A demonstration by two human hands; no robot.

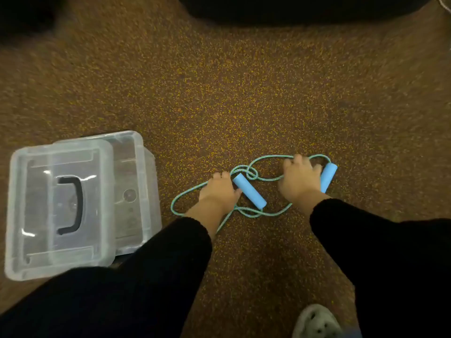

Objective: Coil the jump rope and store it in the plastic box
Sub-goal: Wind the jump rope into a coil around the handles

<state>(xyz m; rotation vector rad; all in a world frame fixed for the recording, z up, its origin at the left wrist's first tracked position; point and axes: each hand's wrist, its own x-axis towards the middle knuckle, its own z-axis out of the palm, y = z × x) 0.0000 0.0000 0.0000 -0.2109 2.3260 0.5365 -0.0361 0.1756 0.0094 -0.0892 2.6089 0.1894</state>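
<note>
A light-blue jump rope (266,178) lies in loose tangled loops on the speckled floor. One blue handle (249,190) lies between my hands and the other blue handle (328,176) lies just right of my right hand. My left hand (218,190) is down on the rope beside the middle handle, fingers curled over the cord and thumb touching the handle. My right hand (299,180) is on the rope's right loop with its fingers curled over the cord. The clear plastic box (144,172) stands to the left, its lid (61,206) with a black grip resting askew on top.
Brown speckled floor (244,93) stretches ahead of the rope. A dark object (305,8) fills the top edge. A grey clog (316,322) shows at the bottom right. Black sleeves cover both forearms.
</note>
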